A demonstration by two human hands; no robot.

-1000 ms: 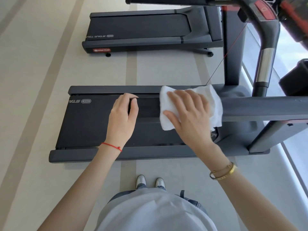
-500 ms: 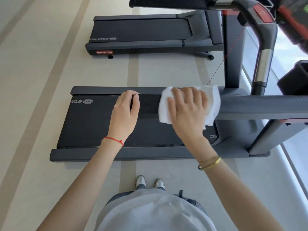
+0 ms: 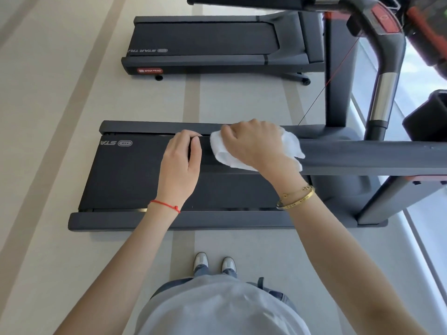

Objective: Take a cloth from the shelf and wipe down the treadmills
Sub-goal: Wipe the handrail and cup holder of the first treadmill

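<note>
I stand beside the near treadmill [image 3: 133, 180], whose dark grey handrail [image 3: 362, 157] runs across in front of me from the right. My left hand [image 3: 180, 165] grips the free end of this handrail, fingers curled over its tip. Just to the right, my right hand [image 3: 254, 143] holds a white cloth [image 3: 222, 153] bunched over the top of the rail, its fingers curled down over the far side. Part of the cloth sticks out on both sides of the hand.
A second treadmill [image 3: 205, 37] stands parallel further away. At the right rise the console upright and a curved handlebar with a silver section [image 3: 383, 97]; a thin red safety cord [image 3: 338, 66] hangs from it. My shoes [image 3: 214, 262] are on the beige floor.
My right hand has slid the cloth left along the handrail, closer to my left hand, and its fingers have curled over the far side. The cloth is more bunched. My left hand stayed put.
</note>
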